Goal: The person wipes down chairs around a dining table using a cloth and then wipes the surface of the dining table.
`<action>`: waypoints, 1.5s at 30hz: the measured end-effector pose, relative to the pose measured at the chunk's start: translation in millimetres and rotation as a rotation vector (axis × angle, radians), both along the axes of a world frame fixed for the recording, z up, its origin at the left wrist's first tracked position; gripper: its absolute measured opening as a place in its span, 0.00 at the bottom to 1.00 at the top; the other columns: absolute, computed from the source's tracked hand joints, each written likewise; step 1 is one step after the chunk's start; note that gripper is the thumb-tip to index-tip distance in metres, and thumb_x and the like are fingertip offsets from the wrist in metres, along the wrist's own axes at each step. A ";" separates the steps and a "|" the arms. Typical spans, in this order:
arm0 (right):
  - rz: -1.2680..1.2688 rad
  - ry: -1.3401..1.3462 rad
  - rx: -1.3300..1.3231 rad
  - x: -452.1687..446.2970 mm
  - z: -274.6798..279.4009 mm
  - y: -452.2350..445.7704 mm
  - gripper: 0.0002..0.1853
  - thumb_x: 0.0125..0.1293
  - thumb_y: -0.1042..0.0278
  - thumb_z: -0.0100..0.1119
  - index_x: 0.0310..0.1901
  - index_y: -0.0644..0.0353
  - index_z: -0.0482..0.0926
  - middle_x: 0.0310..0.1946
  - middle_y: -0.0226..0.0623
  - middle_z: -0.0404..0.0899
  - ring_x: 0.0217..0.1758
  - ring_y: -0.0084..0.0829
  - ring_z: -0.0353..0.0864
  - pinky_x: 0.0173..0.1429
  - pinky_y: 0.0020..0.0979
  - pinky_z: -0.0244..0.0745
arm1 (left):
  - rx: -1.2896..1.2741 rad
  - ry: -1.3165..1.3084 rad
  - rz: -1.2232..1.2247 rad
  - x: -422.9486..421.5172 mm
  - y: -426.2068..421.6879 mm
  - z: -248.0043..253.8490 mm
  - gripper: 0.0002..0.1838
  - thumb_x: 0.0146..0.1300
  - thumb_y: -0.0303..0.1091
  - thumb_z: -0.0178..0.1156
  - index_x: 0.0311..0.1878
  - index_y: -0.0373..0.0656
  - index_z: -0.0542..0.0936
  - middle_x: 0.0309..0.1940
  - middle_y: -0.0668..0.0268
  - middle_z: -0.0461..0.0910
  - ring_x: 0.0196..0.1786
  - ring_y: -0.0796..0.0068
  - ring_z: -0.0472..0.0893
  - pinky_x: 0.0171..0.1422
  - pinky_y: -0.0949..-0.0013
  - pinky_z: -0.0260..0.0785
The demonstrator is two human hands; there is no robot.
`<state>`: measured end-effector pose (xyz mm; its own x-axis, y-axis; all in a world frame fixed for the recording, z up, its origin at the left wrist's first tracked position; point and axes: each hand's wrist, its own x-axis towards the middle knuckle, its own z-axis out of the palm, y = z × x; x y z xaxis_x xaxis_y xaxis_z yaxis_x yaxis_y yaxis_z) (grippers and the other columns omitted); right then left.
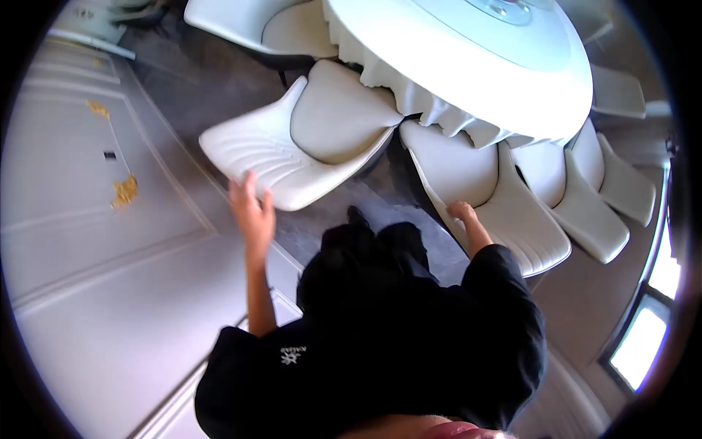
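Two cream padded chairs stand in front of me. My left hand point(252, 212) is at the backrest edge of the left chair point(270, 157), its fingers spread and slightly blurred; whether they touch the backrest I cannot tell. This chair is turned at an angle, its seat toward the round table. On the near side edge of the right chair point(519, 219) rests my right hand point(461, 212), with its fingers curled over the edge. That chair's seat front reaches the hanging tablecloth.
A round table point(468, 80) with a white cloth fills the upper middle. Further chairs point(585, 194) line its right side, and another chair point(292, 29) stands at upper left. A panelled wall point(73, 175) with gold ornaments runs along my left. A bright window point(640, 344) is at right.
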<state>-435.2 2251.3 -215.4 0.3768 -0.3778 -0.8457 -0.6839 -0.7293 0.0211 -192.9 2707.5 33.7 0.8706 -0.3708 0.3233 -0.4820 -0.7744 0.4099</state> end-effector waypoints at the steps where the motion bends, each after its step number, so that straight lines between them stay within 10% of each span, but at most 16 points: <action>1: 0.033 -0.032 -0.091 -0.3 4.3 5.5 0.20 0.59 0.58 0.48 0.48 0.58 0.80 0.50 0.41 0.78 0.56 0.40 0.76 0.55 0.38 0.73 | 0.058 -0.056 0.110 13.1 19.0 -1.8 0.27 0.62 0.40 0.57 0.61 0.37 0.67 0.60 0.51 0.67 0.66 0.46 0.59 0.70 0.53 0.49; 8: 0.096 -0.141 -0.128 60.8 -6.2 47.8 0.20 0.58 0.52 0.51 0.42 0.59 0.82 0.46 0.46 0.80 0.49 0.43 0.80 0.49 0.38 0.76 | -0.499 0.367 0.445 75.2 30.4 -83.0 0.48 0.56 0.47 0.62 0.67 0.25 0.47 0.62 0.37 0.58 0.64 0.44 0.61 0.68 0.56 0.53; 11: -0.665 -0.151 0.577 105.5 -23.4 82.0 0.18 0.62 0.54 0.49 0.38 0.61 0.80 0.33 0.40 0.81 0.38 0.34 0.81 0.44 0.38 0.75 | -0.734 0.394 0.561 70.2 8.3 -74.2 0.45 0.58 0.45 0.61 0.66 0.25 0.49 0.59 0.37 0.62 0.60 0.46 0.67 0.65 0.59 0.58; 13: 0.113 -0.845 0.455 127.1 -44.1 96.0 0.13 0.59 0.56 0.52 0.37 0.56 0.79 0.29 0.37 0.80 0.34 0.32 0.80 0.40 0.37 0.75 | -0.736 0.364 0.651 71.7 -0.9 -65.4 0.43 0.59 0.44 0.60 0.65 0.25 0.51 0.57 0.37 0.65 0.58 0.47 0.70 0.63 0.61 0.61; 15: -1.131 -0.205 0.991 175.8 -13.8 104.6 0.12 0.60 0.56 0.53 0.34 0.56 0.78 0.29 0.35 0.80 0.32 0.32 0.80 0.39 0.35 0.76 | -0.681 0.370 0.729 70.1 -2.0 -59.6 0.39 0.60 0.44 0.59 0.64 0.26 0.56 0.55 0.39 0.69 0.56 0.49 0.72 0.61 0.61 0.62; 16: -0.920 -0.437 1.029 180.1 -81.3 88.7 0.19 0.63 0.52 0.50 0.36 0.61 0.78 0.30 0.36 0.82 0.33 0.34 0.82 0.43 0.35 0.78 | -0.680 0.372 0.745 68.8 -3.2 -57.2 0.39 0.60 0.44 0.59 0.64 0.26 0.56 0.55 0.39 0.69 0.56 0.49 0.72 0.61 0.61 0.62; 19: -1.049 -0.573 0.981 255.8 -9.1 70.4 0.18 0.62 0.52 0.53 0.37 0.61 0.78 0.31 0.38 0.81 0.34 0.35 0.82 0.45 0.36 0.78 | -0.587 0.374 0.793 67.9 -5.4 -49.9 0.36 0.61 0.44 0.58 0.63 0.28 0.59 0.54 0.42 0.71 0.55 0.51 0.73 0.59 0.61 0.63; 21: -1.127 -0.401 0.835 309.2 -95.3 30.4 0.17 0.59 0.53 0.55 0.36 0.61 0.79 0.32 0.41 0.81 0.34 0.35 0.82 0.43 0.35 0.78 | -0.574 0.355 0.763 69.9 -9.3 -43.1 0.33 0.63 0.43 0.57 0.63 0.28 0.61 0.54 0.44 0.72 0.54 0.51 0.74 0.59 0.61 0.64; 26: -0.121 -0.460 0.452 436.4 -106.0 -7.9 0.16 0.50 0.56 0.63 0.32 0.61 0.79 0.30 0.42 0.80 0.35 0.34 0.80 0.38 0.32 0.76 | -0.488 0.401 0.886 76.5 -17.8 -45.6 0.28 0.64 0.42 0.56 0.61 0.32 0.65 0.51 0.47 0.74 0.53 0.57 0.74 0.58 0.61 0.64; 28: 0.380 -1.206 -0.058 449.4 -165.9 -11.9 0.15 0.47 0.65 0.61 0.36 0.62 0.76 0.25 0.49 0.75 0.35 0.51 0.76 0.40 0.44 0.75 | -0.473 0.478 0.969 67.7 -23.7 -31.4 0.27 0.64 0.44 0.56 0.58 0.33 0.67 0.48 0.49 0.76 0.50 0.60 0.75 0.55 0.62 0.66; 33: 0.089 -1.339 0.124 485.0 67.5 -7.9 0.15 0.52 0.69 0.59 0.43 0.57 0.73 0.40 0.43 0.72 0.42 0.49 0.73 0.46 0.44 0.71 | -0.506 0.482 1.015 61.6 -20.5 -32.6 0.27 0.64 0.46 0.56 0.56 0.33 0.68 0.50 0.53 0.74 0.49 0.63 0.73 0.54 0.63 0.66; 38: -0.248 -1.173 -0.794 330.9 13.4 -154.4 0.20 0.65 0.67 0.46 0.58 0.60 0.67 0.53 0.49 0.69 0.56 0.47 0.66 0.56 0.47 0.63 | -0.611 0.510 1.041 63.1 -18.0 -37.0 0.26 0.65 0.46 0.56 0.57 0.35 0.66 0.52 0.55 0.71 0.51 0.65 0.72 0.55 0.64 0.65; 40: -0.084 -0.666 -1.294 236.5 -44.6 -212.9 0.27 0.67 0.56 0.44 0.62 0.65 0.62 0.59 0.56 0.63 0.57 0.50 0.66 0.55 0.51 0.63 | -0.668 0.501 1.020 62.4 -16.3 -40.1 0.27 0.65 0.46 0.56 0.57 0.35 0.65 0.52 0.55 0.71 0.51 0.65 0.72 0.55 0.64 0.65; 41: -0.146 0.220 -1.066 275.4 28.9 -187.3 0.28 0.66 0.56 0.46 0.61 0.70 0.63 0.60 0.61 0.60 0.58 0.54 0.64 0.55 0.50 0.65 | -0.704 0.513 0.994 60.8 -15.2 -40.3 0.27 0.65 0.46 0.56 0.58 0.35 0.65 0.52 0.56 0.71 0.51 0.65 0.72 0.56 0.64 0.65; 43: -0.947 -0.513 -1.124 216.8 -22.8 -242.5 0.30 0.65 0.56 0.46 0.59 0.75 0.62 0.58 0.66 0.58 0.57 0.57 0.64 0.54 0.47 0.67 | -0.687 0.499 0.991 57.1 -10.6 -42.6 0.28 0.65 0.46 0.56 0.58 0.35 0.64 0.53 0.56 0.70 0.51 0.66 0.71 0.56 0.64 0.64; 45: -0.822 -0.230 -1.083 268.6 -6.6 -239.7 0.31 0.64 0.56 0.47 0.58 0.78 0.60 0.57 0.65 0.59 0.57 0.57 0.64 0.53 0.45 0.69 | -0.669 0.485 0.989 59.0 -9.2 -43.7 0.28 0.65 0.46 0.55 0.59 0.35 0.63 0.53 0.56 0.70 0.52 0.66 0.71 0.56 0.64 0.64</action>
